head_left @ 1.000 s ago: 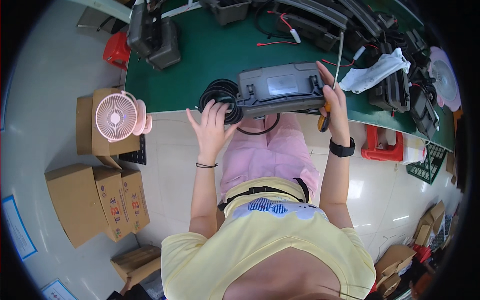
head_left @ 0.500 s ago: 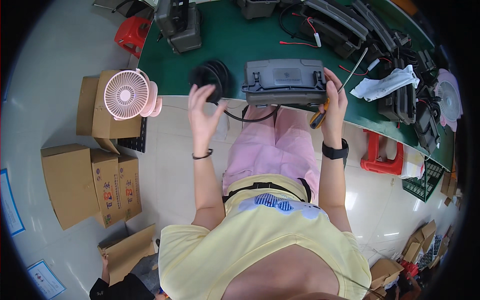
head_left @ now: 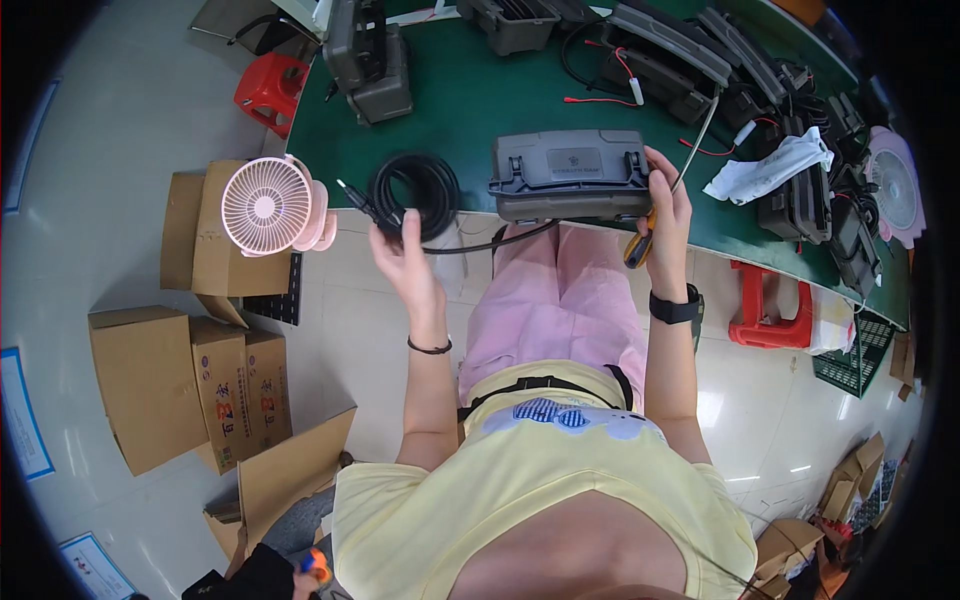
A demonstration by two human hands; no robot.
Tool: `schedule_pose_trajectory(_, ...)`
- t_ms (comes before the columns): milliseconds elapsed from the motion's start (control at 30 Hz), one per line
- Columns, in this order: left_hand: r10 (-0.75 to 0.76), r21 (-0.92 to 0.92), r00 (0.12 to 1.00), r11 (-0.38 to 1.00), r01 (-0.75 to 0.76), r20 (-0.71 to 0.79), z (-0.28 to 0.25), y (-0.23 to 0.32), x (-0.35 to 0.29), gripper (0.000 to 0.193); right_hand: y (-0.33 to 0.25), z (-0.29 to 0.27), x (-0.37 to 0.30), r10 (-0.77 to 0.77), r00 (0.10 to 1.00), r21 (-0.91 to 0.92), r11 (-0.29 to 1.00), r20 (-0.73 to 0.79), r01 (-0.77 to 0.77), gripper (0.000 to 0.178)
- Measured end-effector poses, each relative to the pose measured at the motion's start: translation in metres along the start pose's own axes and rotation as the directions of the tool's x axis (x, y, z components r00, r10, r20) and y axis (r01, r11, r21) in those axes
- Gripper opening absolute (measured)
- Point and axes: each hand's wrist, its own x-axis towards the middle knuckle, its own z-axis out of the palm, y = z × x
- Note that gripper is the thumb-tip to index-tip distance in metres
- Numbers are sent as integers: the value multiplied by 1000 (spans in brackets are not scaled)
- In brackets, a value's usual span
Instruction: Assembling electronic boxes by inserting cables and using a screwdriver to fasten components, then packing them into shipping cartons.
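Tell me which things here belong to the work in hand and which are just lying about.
In use:
left hand holding the black cable
right hand on the grey case, with a screwdriver

Lying about:
pink fan
cardboard boxes
red stool
white bag
other grey cases on the green table

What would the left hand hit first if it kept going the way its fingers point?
Probably the black cable coil at the green table's edge: the left hand points up toward it, though depth is unclear.
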Motion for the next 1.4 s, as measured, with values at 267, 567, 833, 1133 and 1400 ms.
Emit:
schedule_pose_trajectory(267,361,338,447,328,-882,818,76,73,9,59,9,23,-12,49,995,83,995,91,-57,41)
schedule_pose_trajectory(567,437,239,382,348,-907,814,103,65,-8,28,-22,13,-24,-447,885,-161,871,134,464,39)
schedule_pose_trajectory(833,508,156,299,304,-940,808,109,58,-3,24,-38,27,-13,-598,718,-431,576,357,694,23)
schedule_pose_trajectory(1133,522,103,242,281,-954,818,106,57,1,24,-57,23,-17,-408,798,-497,629,443,598,23)
schedule_pose_trajectory(1400,543,97,254,300,-949,800,105,49,0,24,-57,25,-13,-577,603,-512,337,551,790,28)
